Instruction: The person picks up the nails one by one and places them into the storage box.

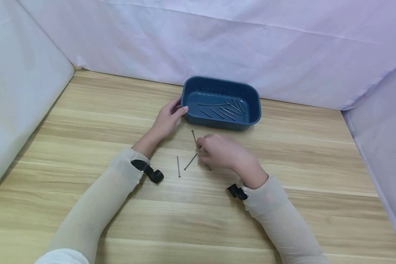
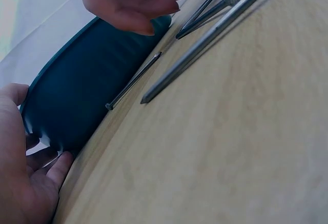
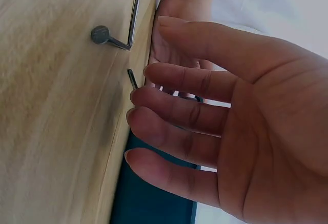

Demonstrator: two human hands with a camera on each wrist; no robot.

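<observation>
Your left hand (image 1: 167,119) rests against the left end of the dark blue plastic tray (image 1: 250,96), thumb at the rim and fingers curved against the outer wall, so it steadies the tray with a light hold. The left wrist view shows the same: your palm and fingers (image 2: 48,175) wrap the tray's rounded corner where it meets the counter (image 1: 85,121).

Your right hand (image 1: 219,151) hovers low over the counter just in front of the tray, palm down. The right wrist view shows its fingers (image 3: 174,114) loosely extended and slightly spread, holding nothing, with the tips close to the wood.

Three loose nails lie on the counter beside that hand. One nail (image 1: 194,138) runs from your fingertips toward the tray, head pointing at the tray's near wall. A second nail (image 1: 190,162) lies slanted just left of your knuckles, and a third nail (image 1: 178,166) lies almost straight, a little farther left. A short piece of another one shows under your right hand, mostly hidden.

Inside the tray a cluster of nails (image 1: 222,109) lies flat on the floor, toward its right half.
</observation>
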